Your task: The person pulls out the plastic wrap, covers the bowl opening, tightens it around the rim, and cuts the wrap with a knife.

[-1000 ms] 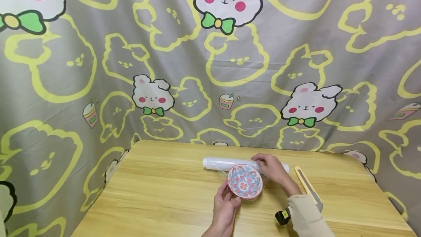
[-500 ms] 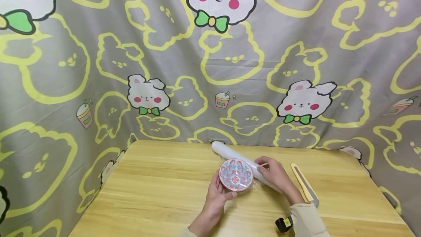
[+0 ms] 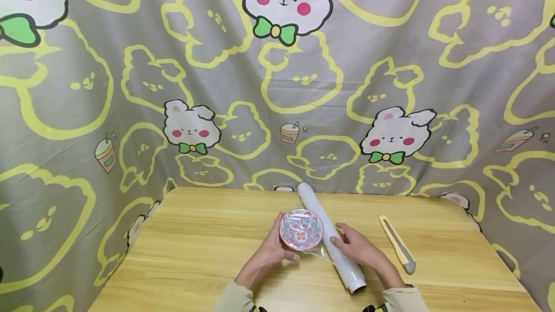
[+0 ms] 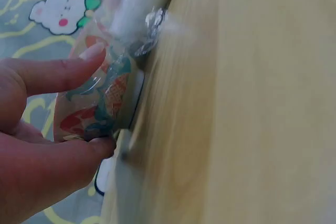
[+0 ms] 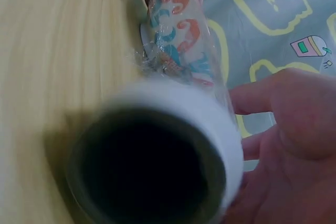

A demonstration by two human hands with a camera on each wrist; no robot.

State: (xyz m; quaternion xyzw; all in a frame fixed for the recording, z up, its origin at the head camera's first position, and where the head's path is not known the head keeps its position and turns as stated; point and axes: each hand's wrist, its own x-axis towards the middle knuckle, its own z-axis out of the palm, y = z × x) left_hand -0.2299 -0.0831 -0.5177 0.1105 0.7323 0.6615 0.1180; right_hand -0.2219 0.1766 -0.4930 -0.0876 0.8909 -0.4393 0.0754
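Observation:
My left hand [image 3: 270, 249] grips a small bowl [image 3: 301, 229], its red and blue pattern facing the head camera. Clear film covers the bowl and stretches toward a roll of cling film [image 3: 327, 235] lying slantwise just right of it. In the left wrist view the thumb presses the wrapped bowl's [image 4: 97, 103] side, with fingers on the opposite side. My right hand [image 3: 357, 247] rests against the roll's right side, fingers fairly straight. From the right wrist view, the roll's hollow end [image 5: 152, 161] fills the middle and hides the fingertips; the wrapped bowl [image 5: 178, 35] shows beyond.
A yellow and grey utility knife [image 3: 397, 244] lies on the wooden table [image 3: 195, 244], right of the right hand. Behind the table hangs a grey curtain [image 3: 243, 85] with cartoon rabbits. The roll's far end reaches the table's back edge.
The roll has swung from lying crosswise to pointing toward the person. The left hand has brought the bowl leftward, and the right hand has moved nearer with the roll.

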